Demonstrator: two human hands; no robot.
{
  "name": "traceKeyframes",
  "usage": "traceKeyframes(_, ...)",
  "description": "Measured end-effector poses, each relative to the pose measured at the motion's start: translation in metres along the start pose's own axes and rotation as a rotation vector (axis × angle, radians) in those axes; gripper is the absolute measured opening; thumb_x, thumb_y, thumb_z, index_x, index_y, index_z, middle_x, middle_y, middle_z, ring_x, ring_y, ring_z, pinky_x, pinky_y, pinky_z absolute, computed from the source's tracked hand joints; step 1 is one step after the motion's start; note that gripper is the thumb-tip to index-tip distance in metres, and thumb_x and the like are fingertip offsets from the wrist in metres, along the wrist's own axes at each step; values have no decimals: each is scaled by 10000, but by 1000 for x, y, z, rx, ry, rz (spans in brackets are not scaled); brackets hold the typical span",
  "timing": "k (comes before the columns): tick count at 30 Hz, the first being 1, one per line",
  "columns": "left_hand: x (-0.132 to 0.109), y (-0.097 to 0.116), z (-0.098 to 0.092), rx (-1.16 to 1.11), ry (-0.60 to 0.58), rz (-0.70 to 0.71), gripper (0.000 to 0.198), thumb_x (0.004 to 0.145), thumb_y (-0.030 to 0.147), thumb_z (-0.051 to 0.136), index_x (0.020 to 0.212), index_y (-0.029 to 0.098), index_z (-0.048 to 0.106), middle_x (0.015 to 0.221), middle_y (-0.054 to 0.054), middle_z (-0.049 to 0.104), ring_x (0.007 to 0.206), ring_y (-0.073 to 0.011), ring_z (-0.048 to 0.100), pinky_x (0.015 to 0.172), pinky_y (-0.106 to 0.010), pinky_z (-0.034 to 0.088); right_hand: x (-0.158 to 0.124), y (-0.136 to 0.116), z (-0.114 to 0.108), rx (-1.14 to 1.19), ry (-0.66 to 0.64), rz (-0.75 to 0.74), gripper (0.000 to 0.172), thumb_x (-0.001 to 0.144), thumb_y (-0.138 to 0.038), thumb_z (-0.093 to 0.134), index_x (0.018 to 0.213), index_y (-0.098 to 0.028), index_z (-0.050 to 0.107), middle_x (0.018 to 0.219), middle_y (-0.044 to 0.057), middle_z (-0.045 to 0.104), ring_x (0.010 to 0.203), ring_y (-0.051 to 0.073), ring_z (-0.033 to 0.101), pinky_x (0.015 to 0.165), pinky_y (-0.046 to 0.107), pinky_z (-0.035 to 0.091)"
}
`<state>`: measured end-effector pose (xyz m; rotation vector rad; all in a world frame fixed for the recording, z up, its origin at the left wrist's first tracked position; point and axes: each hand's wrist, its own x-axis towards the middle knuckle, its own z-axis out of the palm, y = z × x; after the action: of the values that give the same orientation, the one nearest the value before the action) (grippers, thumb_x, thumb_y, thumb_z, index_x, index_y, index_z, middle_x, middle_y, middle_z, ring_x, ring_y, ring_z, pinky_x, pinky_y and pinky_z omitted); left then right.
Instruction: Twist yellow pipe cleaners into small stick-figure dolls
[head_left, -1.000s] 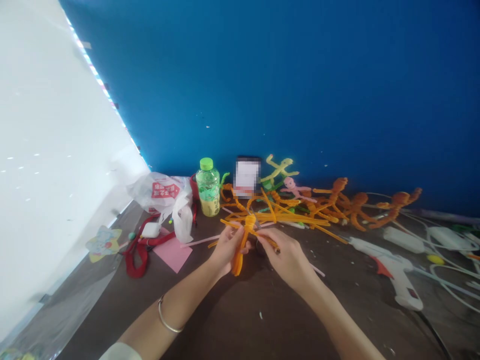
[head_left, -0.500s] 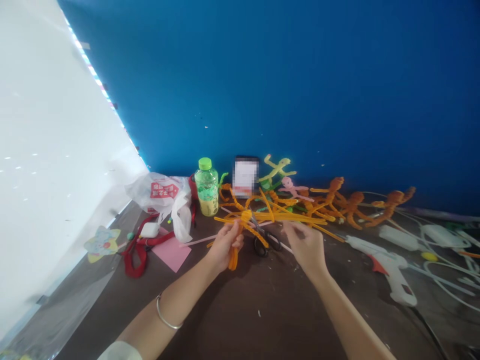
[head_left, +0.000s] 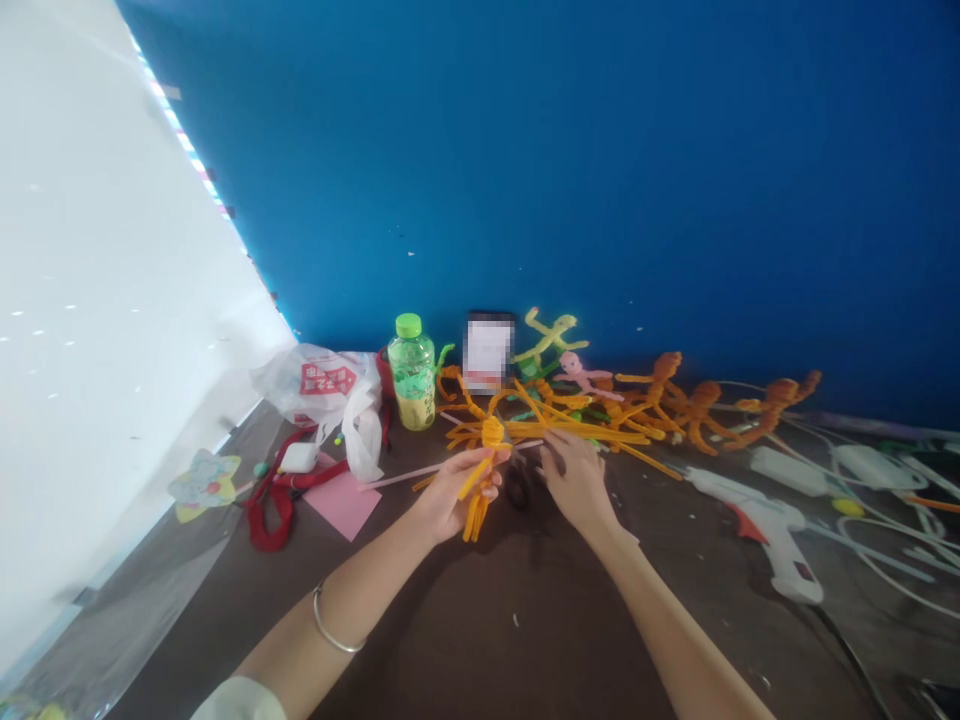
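Pinched in my left hand [head_left: 454, 495] is an orange pipe-cleaner figure [head_left: 493, 432], with a coiled round head on top and loose stems hanging below the fingers. My right hand [head_left: 576, 480] reaches over the scissors [head_left: 517, 484] and the near edge of a bundle of orange pipe cleaners [head_left: 619, 436]; its thumb and fingers are apart with nothing seen between them. The scissors' dark handles show between the two hands, and their blades are largely hidden.
Behind stand a green-capped bottle [head_left: 414, 385], a phone [head_left: 489, 355] and finished figures in yellow, pink [head_left: 585, 377] and orange [head_left: 776, 400]. To the right lies a glue gun [head_left: 780, 535] among white cables. A plastic bag [head_left: 322, 385], red strap [head_left: 270, 525] and pink paper [head_left: 346, 505] are left.
My right hand has moved left toward the scissors, its fingers spreading from a pinch. My left hand has tilted the orange figure, and one of its stems now points toward me.
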<state>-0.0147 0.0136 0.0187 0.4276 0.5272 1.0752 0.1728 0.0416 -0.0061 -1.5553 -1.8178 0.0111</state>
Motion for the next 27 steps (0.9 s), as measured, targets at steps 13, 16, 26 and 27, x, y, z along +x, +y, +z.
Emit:
traceKeyframes(13, -1, -8, 5, 277, 28, 268, 413, 637, 242, 718, 979, 183, 494, 854, -47, 673, 775, -138, 615, 737, -260, 439, -3, -9, -19, 1187, 181, 595, 232, 637, -368, 704, 748, -181, 621, 685, -2, 617, 643, 129, 588, 684, 299, 492)
traceKeyframes(16, 0, -7, 4, 263, 54, 235, 385, 625, 240, 726, 963, 126, 583, 917, -90, 667, 807, -150, 616, 748, -246, 442, 1, -8, -22, 1443, 97, 665, 262, 610, -405, 724, 694, -196, 590, 681, -15, 610, 657, 117, 587, 641, 270, 501)
traceKeyframes(26, 2, -8, 3, 201, 92, 212, 212, 585, 215, 747, 742, 128, 632, 780, -41, 653, 546, -80, 550, 488, -195, 380, -2, -14, -23, 1406, 112, 737, 303, 569, -381, 762, 664, -172, 564, 602, -50, 561, 516, 53, 541, 407, 127, 416)
traceKeyframes(27, 2, -8, 3, 195, 89, 214, 201, 588, 213, 744, 729, 128, 629, 754, -35, 645, 542, -73, 536, 480, -189, 363, -3, -16, -24, 1383, 130, 739, 297, 574, -376, 760, 675, -168, 573, 606, -47, 570, 519, 53, 548, 421, 127, 424)
